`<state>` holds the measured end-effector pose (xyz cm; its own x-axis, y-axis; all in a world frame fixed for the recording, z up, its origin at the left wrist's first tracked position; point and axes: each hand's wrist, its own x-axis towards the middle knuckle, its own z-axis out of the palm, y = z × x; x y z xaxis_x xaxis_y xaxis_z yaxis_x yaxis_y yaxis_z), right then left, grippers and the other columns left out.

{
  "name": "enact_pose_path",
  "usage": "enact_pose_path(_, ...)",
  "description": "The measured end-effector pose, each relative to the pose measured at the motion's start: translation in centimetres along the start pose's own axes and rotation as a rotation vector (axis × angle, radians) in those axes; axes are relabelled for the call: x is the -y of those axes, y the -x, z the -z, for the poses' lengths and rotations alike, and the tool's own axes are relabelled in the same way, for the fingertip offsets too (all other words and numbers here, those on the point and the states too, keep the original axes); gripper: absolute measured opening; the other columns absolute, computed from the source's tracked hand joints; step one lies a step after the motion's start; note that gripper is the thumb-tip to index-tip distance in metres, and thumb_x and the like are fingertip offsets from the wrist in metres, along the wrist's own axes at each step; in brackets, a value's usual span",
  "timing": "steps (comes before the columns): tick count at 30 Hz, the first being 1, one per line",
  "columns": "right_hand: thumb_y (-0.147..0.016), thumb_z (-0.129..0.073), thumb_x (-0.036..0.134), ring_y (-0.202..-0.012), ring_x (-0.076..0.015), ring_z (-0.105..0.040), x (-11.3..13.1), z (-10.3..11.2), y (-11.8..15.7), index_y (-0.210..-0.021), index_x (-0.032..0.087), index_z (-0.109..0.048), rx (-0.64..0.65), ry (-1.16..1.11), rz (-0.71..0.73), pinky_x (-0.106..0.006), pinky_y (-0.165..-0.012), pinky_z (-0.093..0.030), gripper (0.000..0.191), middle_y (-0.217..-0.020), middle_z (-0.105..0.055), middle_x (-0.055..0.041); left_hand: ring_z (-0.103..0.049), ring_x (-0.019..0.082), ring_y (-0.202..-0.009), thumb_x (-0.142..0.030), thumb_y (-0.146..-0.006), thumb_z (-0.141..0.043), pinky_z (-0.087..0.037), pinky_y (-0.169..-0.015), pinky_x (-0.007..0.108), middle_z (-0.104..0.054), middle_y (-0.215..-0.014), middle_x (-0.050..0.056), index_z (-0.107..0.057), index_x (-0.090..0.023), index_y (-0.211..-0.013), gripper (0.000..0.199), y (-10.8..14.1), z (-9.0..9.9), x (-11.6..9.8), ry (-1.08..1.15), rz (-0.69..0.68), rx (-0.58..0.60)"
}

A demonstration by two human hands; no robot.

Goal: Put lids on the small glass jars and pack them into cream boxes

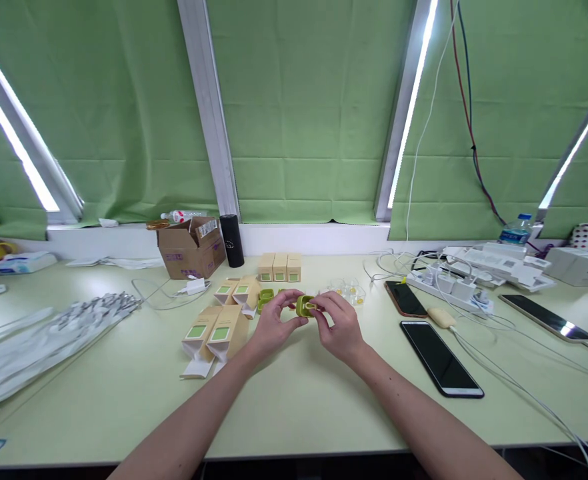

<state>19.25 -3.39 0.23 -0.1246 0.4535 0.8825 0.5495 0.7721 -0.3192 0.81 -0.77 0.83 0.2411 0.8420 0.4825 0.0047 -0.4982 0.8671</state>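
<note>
Both hands meet over the middle of the table around a small olive-green case [304, 306]. My left hand [277, 323] grips its left side between thumb and fingers. From the right, my right hand [340, 325] pinches its edge, where a small pale part shows. Just behind my left hand lie more green cases [265, 297], partly hidden by it. Clear plastic pieces with yellow bits [350, 291] lie behind my right hand. To the left are open kraft boxes [228, 328] with green windows, and three closed kraft boxes [280, 267] stand in a row farther back.
An open cardboard carton [191, 248] and a black cylinder [231, 241] stand at the back left. White straps [49, 347] cover the left side. On the right are phones [441, 359], a power strip [451, 291], cables and white papers [499, 265].
</note>
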Motion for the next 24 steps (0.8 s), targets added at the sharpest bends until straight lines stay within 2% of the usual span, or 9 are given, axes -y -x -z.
enact_pose_path(6, -0.094, -0.055, 0.013, -0.076, -0.0195, -0.057, -0.11, 0.1, 0.05, -0.102, 0.02, -0.07, 0.009, 0.144, 0.035, -0.032, -0.064, -0.047, 0.019, -0.086, -0.06, -0.0073, -0.066, 0.026, -0.108, -0.016, -0.069, -0.086, -0.05, -0.1, 0.043, -0.072, -0.116, 0.008, -0.073, -0.024, -0.113, 0.047, 0.13, -0.08, -0.18, -0.076, -0.013, -0.003)
enact_pose_path(12, -0.093, -0.054, 0.012, -0.075, -0.0204, -0.052, -0.12, 0.0, 0.11, -0.096, 0.02, -0.069, 0.045, 0.241, 0.069, -0.033, -0.065, -0.041, 0.017, -0.082, -0.057, -0.0064, -0.067, 0.025, -0.105, -0.017, -0.069, -0.086, -0.052, -0.099, 0.043, -0.073, -0.114, 0.008, -0.073, -0.024, -0.113, 0.046, 0.24, -0.15, -0.5, -0.103, -0.025, 0.014)
enact_pose_path(24, -0.092, -0.054, 0.012, -0.075, -0.0209, -0.049, 0.12, 0.08, -0.03, -0.092, 0.02, -0.068, 0.049, 0.281, 0.094, -0.034, -0.065, -0.038, 0.016, -0.081, -0.056, -0.0063, -0.066, 0.025, -0.104, -0.013, -0.069, -0.085, -0.051, -0.096, 0.041, -0.072, -0.115, 0.007, -0.074, -0.025, -0.112, 0.046, 0.24, -0.05, -0.58, -0.127, -0.05, 0.025)
